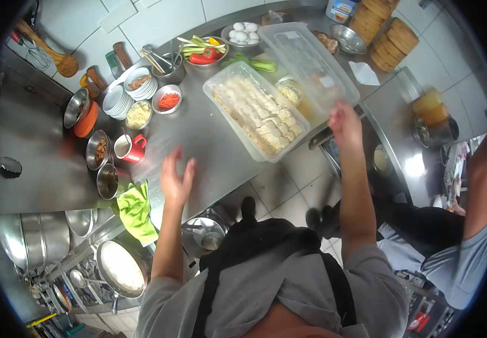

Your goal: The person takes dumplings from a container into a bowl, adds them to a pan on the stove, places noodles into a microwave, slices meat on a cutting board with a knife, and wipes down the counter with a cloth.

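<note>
White tiled wall (159, 17), steel counter (198, 141), tiled floor (288, 191).

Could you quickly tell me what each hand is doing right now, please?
Left hand: open, empty, above the steel counter.
Right hand: holding the clear lid by its edge.

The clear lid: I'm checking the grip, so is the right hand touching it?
Touching. The head view shows the right hand fingertips on the clear lid edge, no gap visible.

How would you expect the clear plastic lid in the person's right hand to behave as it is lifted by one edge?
The clear plastic lid looks thin and see-through, so probably light and a bit bendy. The right hand holds only its near edge, so the far end may sag or wobble. It could catch the egg bowl behind it.
</note>
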A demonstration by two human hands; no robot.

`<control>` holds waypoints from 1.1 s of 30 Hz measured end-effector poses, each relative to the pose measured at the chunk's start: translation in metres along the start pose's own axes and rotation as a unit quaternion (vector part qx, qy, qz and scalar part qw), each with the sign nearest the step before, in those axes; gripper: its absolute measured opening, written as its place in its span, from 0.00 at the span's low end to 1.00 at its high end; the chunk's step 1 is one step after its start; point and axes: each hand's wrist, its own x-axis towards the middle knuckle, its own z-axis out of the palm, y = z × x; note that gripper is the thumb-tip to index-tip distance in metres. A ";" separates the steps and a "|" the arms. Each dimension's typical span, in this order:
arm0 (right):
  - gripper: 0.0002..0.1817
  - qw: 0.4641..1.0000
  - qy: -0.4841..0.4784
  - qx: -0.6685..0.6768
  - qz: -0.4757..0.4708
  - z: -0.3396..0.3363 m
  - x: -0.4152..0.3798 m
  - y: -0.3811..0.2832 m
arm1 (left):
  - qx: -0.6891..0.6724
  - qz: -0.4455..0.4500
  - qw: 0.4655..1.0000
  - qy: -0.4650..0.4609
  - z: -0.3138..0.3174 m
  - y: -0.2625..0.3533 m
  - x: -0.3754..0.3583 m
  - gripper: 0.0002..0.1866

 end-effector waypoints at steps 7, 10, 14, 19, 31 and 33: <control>0.12 0.997 -0.025 -0.041 0.061 0.060 -0.136 0.047 | -0.182 -0.028 0.983 0.023 0.069 0.033 0.183 0.27; 0.12 0.987 -0.082 -0.048 0.132 0.063 -0.140 0.059 | 0.113 -0.010 0.988 -0.106 0.103 0.009 0.216 0.23; 0.13 0.957 -0.048 -0.171 0.228 0.052 -0.140 0.044 | 0.103 -0.030 0.982 -0.154 0.122 0.002 0.227 0.21; 0.14 0.958 -0.044 -0.196 0.206 0.058 -0.139 0.052 | 0.021 0.027 0.997 -0.070 0.124 -0.004 0.231 0.18; 0.21 0.931 -0.065 -0.325 0.153 0.044 -0.102 0.058 | 0.078 -0.020 0.979 -0.189 0.126 0.001 0.257 0.20; 0.21 0.932 -0.067 -0.303 0.190 0.042 -0.101 0.057 | 0.101 -0.006 0.972 -0.213 0.122 -0.002 0.257 0.20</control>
